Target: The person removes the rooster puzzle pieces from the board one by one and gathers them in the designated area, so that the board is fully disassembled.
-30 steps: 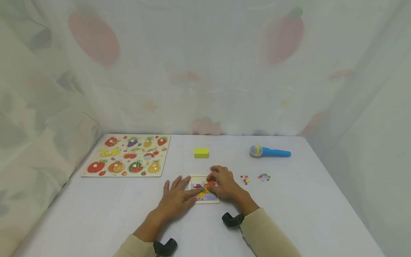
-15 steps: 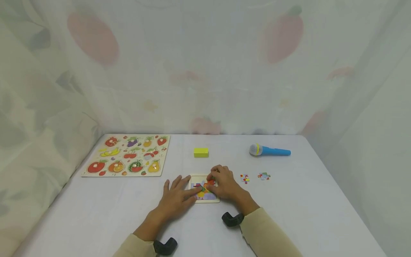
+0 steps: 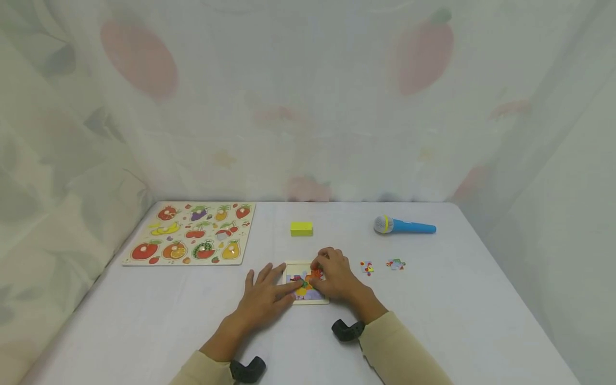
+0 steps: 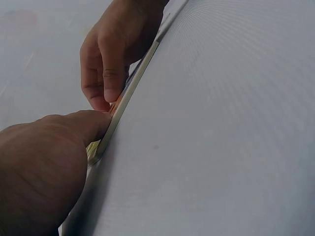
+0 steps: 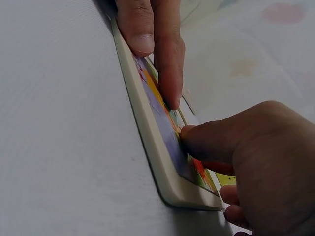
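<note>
A small jigsaw puzzle in a pale wooden frame (image 3: 310, 302) lies flat on the table between both hands. My left hand (image 3: 262, 301) lies at its left side with the fingers spread and fairly straight, the index fingertip touching the picture near the middle. With thumb and index finger my right hand (image 3: 338, 277) pinches an orange-red puzzle piece (image 3: 316, 274) in the frame's upper right part. In the right wrist view the right thumb (image 5: 206, 142) presses close to the left index fingertip. The right hand hides part of the frame's right edge.
Two loose puzzle pieces lie right of the right hand, a red-yellow piece (image 3: 367, 268) and a pale blue-green piece (image 3: 396, 264). Farther back are a yellow block (image 3: 301, 229) and a blue toy microphone (image 3: 409, 227). A fruit peg puzzle board (image 3: 187, 238) occupies the back left.
Almost nothing differs. The right hand shifts only very slightly over the frame, while the left hand keeps its place.
</note>
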`<state>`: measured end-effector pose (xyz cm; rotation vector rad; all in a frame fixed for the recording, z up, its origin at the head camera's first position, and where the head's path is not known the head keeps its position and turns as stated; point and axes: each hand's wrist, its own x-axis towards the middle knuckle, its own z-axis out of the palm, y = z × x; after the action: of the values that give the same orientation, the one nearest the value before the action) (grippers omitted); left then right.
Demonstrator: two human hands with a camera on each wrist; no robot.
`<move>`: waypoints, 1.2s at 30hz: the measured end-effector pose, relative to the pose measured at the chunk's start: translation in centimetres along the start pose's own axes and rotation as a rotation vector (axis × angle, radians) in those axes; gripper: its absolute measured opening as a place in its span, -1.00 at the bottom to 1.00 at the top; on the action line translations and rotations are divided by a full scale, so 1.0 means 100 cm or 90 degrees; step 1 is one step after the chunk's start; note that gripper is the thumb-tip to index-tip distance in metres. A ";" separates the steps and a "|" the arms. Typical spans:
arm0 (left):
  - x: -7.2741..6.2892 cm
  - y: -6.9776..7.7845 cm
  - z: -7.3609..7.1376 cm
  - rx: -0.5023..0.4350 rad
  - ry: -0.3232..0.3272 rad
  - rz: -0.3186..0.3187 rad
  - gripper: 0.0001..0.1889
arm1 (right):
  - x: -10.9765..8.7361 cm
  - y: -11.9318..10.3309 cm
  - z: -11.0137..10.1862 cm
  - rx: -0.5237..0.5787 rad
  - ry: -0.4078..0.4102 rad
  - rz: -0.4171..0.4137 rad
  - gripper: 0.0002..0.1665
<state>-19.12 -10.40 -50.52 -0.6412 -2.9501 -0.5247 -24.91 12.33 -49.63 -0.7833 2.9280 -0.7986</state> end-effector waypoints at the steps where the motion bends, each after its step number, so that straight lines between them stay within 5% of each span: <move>1: 0.000 0.000 0.000 0.000 0.001 0.001 -0.64 | 0.000 0.000 0.000 0.002 0.000 0.002 -0.78; 16: 0.000 0.000 -0.001 0.004 -0.005 0.002 -0.63 | -0.001 -0.003 0.000 0.052 -0.020 0.040 -0.81; 36: 0.001 -0.003 0.002 0.005 -0.005 0.004 -0.63 | -0.006 0.004 0.001 0.065 0.004 -0.045 -0.79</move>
<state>-19.35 -10.50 -50.78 -0.6529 -2.9551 -0.5099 -24.56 12.91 -49.98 -0.8808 2.8526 -0.9474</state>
